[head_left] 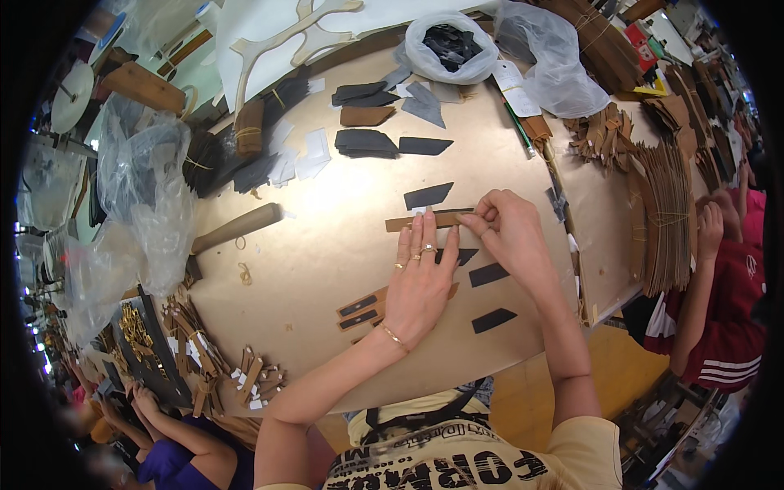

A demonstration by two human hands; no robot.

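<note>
A narrow brown strip [398,224] lies crosswise on the table in front of me. My left hand [418,282] rests with its fingers stretched out, the tips pressing on the strip's middle. At the strip's right end my right hand [510,233] pinches with thumb and forefinger. Just beyond is a black slant-ended piece [429,195], with a bit of white showing under it. More black pieces [489,274] [494,320] lie nearer me, one of them partly behind my left fingers. Left of my left wrist, brown strips with black inlays [359,306] are partly covered by the hand.
Stacks of black pieces [366,144] and a plastic bag of black scraps [452,45] sit at the far side. Bundled brown strips [665,216] stand at right, near a person in a red shirt [731,314]. Small brown tabs [257,377] lie front left, beside clear plastic [147,180].
</note>
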